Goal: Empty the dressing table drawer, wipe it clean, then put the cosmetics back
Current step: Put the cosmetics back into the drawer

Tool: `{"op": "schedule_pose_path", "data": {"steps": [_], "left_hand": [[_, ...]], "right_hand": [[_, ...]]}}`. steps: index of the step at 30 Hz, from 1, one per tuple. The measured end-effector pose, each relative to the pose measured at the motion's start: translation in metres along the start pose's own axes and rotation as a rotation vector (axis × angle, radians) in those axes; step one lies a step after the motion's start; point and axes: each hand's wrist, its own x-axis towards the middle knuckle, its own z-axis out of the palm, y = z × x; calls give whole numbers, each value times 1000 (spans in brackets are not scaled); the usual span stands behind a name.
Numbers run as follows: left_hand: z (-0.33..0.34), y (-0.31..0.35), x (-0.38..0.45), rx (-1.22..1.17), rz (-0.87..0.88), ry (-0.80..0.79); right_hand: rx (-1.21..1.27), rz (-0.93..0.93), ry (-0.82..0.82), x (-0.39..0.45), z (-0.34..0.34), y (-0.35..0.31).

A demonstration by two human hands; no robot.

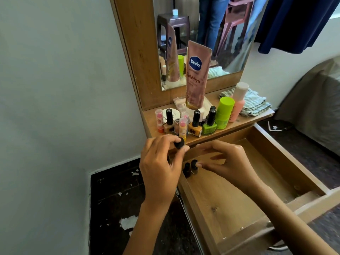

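The right hand (228, 161) pinches a bottle (194, 165) in the drawer (230, 196) at frame centre; the left hand (161, 159) grips a black-capped bottle (179, 142). Bottles are best stood upright, packed together.

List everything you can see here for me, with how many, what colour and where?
Lotion tube: one, pink, upright on shelf before the mirror.
Nail polish bottles: several, orange, green, tan, on shelf front.
Lip balm sticks: about three, pink-orange, shelf left.
Green container: one, shelf.
Peach bottle: one, white cap, shelf right.
Cloth: one, striped, folded, shelf right.
Drawer: one, wooden, open.
Dark bottles: two, drawer back corner.
Left hand: holds black-capped bottle.
Right hand: fingertips on a drawer bottle.
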Motion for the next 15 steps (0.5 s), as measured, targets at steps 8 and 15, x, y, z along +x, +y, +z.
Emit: {"op": "schedule_pose_path", "data": {"steps": [8,15], "left_hand": [[5,16,-19,-232,-107,-212],[2,4,-16,-217,-187,-161]], "right_hand": [[-130,-32,-61,-4,-2,-11],[-357,304,-93,11,-10,29]]}}
